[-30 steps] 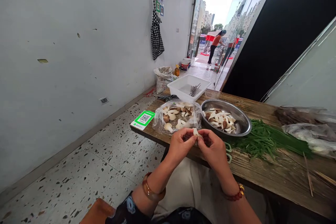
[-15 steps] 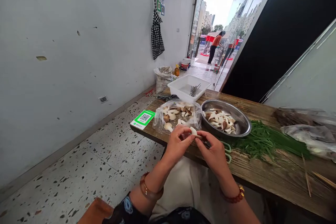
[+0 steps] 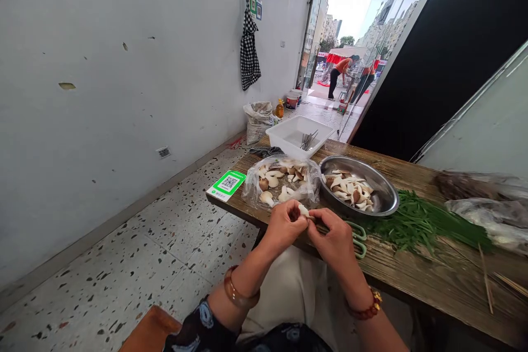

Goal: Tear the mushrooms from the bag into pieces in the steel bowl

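Between the fingertips of both hands is a pale piece of mushroom (image 3: pixel 304 210), held over the table's front edge. My left hand (image 3: pixel 284 225) pinches its left side, and my right hand (image 3: pixel 333 235) pinches the right side; the fingers partly cover it. Just beyond the hands lies a clear plastic bag (image 3: pixel 250 190), spread open, with whole and cut mushrooms (image 3: pixel 272 179) in it. To its right, a steel bowl (image 3: pixel 390 201) holds many torn mushroom pieces (image 3: pixel 350 190). Scissors with green handles (image 3: pixel 359 241) lie beside my right hand, their blades hidden.
A white plastic tub (image 3: pixel 284 143) with metal skewers (image 3: pixel 307 140) stands at the table's back. Green chives (image 3: pixel 429 225) and plastic bags (image 3: pixel 490 214) lie on the right, near thin sticks (image 3: pixel 485 280). A green QR-code card (image 3: pixel 227 184) sits at the left corner. A person (image 3: pixel 339 76) bends outside the doorway.
Both hands still hold the mushroom piece; the fingers have shifted slightly and less of it shows. The person outside bends lower. The view has shifted a little.
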Motion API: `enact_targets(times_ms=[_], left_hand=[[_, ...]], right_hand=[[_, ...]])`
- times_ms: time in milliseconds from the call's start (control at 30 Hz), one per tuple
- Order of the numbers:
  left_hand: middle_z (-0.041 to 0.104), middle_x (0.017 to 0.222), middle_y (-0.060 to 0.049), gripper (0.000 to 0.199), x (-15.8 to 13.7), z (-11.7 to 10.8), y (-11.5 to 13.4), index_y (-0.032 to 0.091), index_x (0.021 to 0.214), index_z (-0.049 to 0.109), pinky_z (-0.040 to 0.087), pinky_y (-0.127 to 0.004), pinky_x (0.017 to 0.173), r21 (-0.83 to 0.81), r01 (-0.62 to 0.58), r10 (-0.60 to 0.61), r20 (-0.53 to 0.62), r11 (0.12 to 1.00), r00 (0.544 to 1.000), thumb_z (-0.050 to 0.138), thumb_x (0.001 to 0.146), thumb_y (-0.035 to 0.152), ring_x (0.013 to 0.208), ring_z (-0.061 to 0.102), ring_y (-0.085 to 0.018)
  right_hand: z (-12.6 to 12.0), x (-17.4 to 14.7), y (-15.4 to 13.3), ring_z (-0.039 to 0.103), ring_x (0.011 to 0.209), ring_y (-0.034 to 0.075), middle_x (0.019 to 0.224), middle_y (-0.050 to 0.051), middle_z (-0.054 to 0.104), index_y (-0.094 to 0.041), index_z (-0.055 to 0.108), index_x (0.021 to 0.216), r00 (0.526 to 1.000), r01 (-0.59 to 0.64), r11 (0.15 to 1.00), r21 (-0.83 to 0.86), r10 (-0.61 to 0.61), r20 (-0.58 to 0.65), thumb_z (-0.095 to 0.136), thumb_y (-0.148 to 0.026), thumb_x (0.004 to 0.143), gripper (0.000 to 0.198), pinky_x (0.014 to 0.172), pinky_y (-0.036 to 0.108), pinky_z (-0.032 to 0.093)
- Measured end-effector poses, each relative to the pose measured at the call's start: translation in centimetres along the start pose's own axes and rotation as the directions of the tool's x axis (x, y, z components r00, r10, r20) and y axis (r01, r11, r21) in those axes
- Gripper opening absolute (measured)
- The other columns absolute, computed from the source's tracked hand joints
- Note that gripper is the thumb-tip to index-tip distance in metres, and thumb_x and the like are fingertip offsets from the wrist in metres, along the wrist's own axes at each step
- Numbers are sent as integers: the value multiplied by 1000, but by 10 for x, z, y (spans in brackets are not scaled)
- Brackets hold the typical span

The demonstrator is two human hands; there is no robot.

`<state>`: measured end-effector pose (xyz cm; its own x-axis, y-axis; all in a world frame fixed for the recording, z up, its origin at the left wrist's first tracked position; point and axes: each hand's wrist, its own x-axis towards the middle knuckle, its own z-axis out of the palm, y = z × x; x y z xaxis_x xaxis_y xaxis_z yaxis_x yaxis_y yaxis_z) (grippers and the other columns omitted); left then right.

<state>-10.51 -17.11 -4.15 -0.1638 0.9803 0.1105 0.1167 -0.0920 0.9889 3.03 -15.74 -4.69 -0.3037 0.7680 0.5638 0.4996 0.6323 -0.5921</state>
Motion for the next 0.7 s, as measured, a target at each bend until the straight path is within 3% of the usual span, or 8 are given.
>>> enact_targets(times_ms=[167, 300, 433, 567, 700], left_hand=[[45, 57, 4, 4, 2, 4, -5, 16, 61, 52, 28, -21, 53, 58, -5, 6, -31, 998, 999, 50, 59, 13, 56, 38, -9], [46, 57, 4, 5, 2, 4, -4, 16, 61, 52, 28, -21, 53, 25, 18, -17, -13, 1000, 1000, 50, 58, 13, 57, 38, -9], [47, 57, 4, 4, 1, 3, 2, 16, 62, 52, 29, -20, 53, -88, 46, -41, 62, 995, 997, 50, 59, 15, 55, 39, -8], [50, 59, 4, 5, 1, -1, 0, 16, 64, 54, 30, -20, 53, -185, 84, -56, 148, 979, 987, 51, 61, 16, 55, 42, -8], [51, 60, 3, 5, 4, -7, -4, 15, 66, 55, 29, -20, 52, -144, 60, -30, 201, 988, 979, 53, 62, 17, 55, 42, -8]], right_hand=[[9, -6, 2, 62, 72, 19, 78, 5, 67, -19, 65, 82, 998, -62, 998, -9, 62, -28, 53, -25, 80, 13, 67, 31, 48], [9, -3, 3, 59, 61, 17, 69, 2, 66, -18, 66, 77, 974, -227, 968, 106, 227, 10, 54, -25, 75, 14, 59, 28, 45], [6, 1, 5, 52, 53, 14, 59, 0, 61, -16, 66, 71, 914, -405, 851, 336, 379, 141, 56, -31, 75, 18, 50, 24, 40], [4, 2, 8, 49, 53, 12, 58, -1, 59, -16, 66, 68, 873, -483, 698, 529, 431, 229, 60, -32, 72, 18, 51, 23, 40], [0, 1, 11, 47, 54, 12, 59, -1, 58, -16, 67, 71, 868, -495, 687, 532, 415, 272, 62, -33, 72, 18, 50, 23, 37]])
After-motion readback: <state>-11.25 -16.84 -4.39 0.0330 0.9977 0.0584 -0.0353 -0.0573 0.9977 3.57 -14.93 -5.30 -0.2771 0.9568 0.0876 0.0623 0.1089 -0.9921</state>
